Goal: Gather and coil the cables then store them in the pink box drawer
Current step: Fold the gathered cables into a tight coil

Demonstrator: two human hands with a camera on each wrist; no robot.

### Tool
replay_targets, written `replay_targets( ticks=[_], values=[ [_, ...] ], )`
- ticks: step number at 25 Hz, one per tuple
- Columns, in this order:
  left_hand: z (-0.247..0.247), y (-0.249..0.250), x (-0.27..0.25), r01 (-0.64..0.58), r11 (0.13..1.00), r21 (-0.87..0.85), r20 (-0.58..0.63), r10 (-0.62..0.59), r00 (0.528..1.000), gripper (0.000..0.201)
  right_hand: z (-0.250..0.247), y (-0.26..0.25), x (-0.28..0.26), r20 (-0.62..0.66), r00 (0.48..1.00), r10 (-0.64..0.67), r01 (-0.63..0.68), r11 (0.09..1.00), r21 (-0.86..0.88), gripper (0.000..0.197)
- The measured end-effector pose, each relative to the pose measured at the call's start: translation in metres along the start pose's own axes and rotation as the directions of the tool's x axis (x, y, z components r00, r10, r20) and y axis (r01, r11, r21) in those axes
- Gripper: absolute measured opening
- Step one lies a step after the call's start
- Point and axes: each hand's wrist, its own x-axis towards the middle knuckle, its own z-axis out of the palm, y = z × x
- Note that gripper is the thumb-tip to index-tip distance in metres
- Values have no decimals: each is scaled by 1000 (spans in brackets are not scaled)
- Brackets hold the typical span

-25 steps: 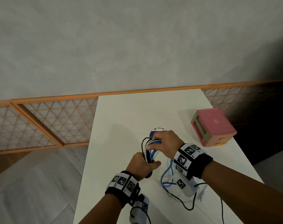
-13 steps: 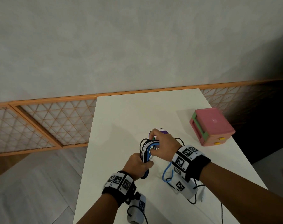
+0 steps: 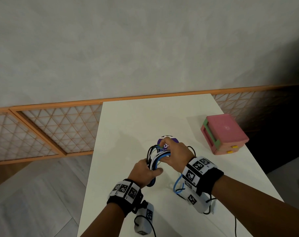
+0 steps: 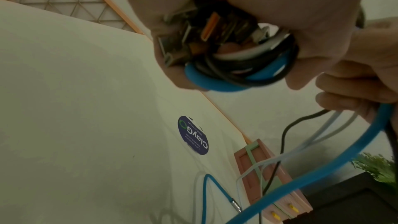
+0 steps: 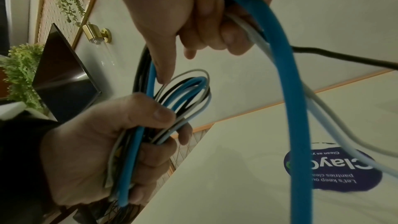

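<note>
Over the white table, well clear of its top, I hold a half-made coil of cables between both hands, its loops standing upright with the long axis running from my body toward the far wall. Pink box waits at the table's right edge, well apart from the coil and nearer my right hand than my left; its drawers with the yellow knobs look closed. Loose tails of blue cable, black cable and white cable trail down from my right side onto the table, so slack still has to be wound in, I judge, from the right toward the left.

My left hand clamps the bottom of the coil, fingers and thumb curled round the bundled strands and plugs. My right hand sits just past it at the top of the loops, fingers curled round the incoming blue, white and black strands, forefinger pointing down onto the loop. A round purple sticker lies on the table beneath the coil.
</note>
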Motion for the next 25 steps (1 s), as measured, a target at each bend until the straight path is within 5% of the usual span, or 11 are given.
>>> replay_targets(
  ticks=[7, 18, 25],
  values=[
    [-5, -3, 1, 57, 998, 21, -75, -55, 996, 30, 3, 0, 0, 27, 999, 44, -42, 995, -88, 42],
    [3, 7, -10, -92, 994, -56, -19, 91, 996, 31, 4, -3, 17, -26, 992, 123, -122, 992, 17, 45],
    [7, 8, -6, -133, 979, -156, -10, 133, 991, 44, 14, 2, 40, 122, 969, 216, -216, 976, -14, 22]
  ],
)
